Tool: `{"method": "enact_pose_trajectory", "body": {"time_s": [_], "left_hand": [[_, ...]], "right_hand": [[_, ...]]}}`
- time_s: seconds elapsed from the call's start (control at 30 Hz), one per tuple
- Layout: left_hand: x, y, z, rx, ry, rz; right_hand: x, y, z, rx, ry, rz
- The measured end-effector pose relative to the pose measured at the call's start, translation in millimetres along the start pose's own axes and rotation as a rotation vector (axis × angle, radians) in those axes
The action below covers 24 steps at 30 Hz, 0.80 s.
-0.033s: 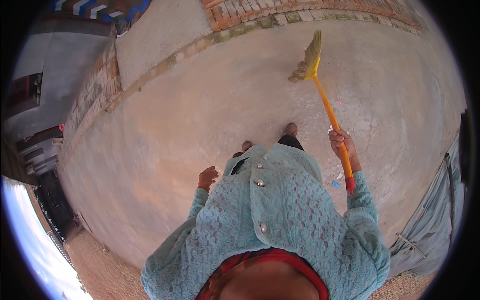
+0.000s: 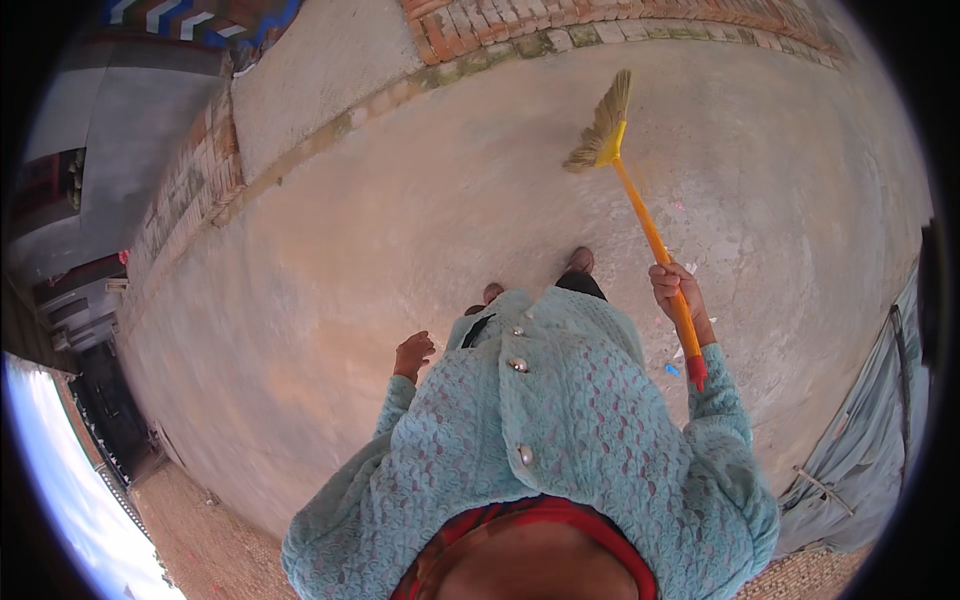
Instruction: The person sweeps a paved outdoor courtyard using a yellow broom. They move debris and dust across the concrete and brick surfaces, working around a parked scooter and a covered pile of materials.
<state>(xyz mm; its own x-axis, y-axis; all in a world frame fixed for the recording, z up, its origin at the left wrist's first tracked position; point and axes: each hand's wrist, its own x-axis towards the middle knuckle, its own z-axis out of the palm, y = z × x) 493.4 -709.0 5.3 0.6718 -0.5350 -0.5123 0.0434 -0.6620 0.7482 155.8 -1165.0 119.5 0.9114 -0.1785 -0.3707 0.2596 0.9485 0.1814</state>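
Broom (image 2: 637, 210) is clutched in the right grip (image 2: 676, 288), which hides part of it; left grip (image 2: 413, 354) looks curled, can't tell how tightly.

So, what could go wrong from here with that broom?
Only the right hand holds the broom, so it might twist in that grip if the bristles catch. The handle's red end overlaps the right sleeve in this view and could snag it.
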Motion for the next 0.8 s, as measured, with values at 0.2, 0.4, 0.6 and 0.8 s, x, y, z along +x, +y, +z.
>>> {"method": "enact_pose_trajectory", "body": {"time_s": [0.2,0.4,0.6,0.8], "left_hand": [[15.6,-21.1,-31.1,-0.223,-0.016,-0.069],[-29.4,20.9,-27.3,-0.043,0.149,-0.178],[-50.2,-44.7,-10.2,-0.249,0.074,-0.561],[-44.7,-19.8,35.7,-0.375,0.129,-0.542]], "right_hand": [[41.5,28.2,-40.6,-0.068,0.086,0.076],[49.6,-30.7,-67.0,-0.053,0.188,-0.031],[47.1,-59.6,-18.4,-0.318,0.302,-0.273],[11.5,-20.2,17.6,-0.365,0.127,-0.300]]}}
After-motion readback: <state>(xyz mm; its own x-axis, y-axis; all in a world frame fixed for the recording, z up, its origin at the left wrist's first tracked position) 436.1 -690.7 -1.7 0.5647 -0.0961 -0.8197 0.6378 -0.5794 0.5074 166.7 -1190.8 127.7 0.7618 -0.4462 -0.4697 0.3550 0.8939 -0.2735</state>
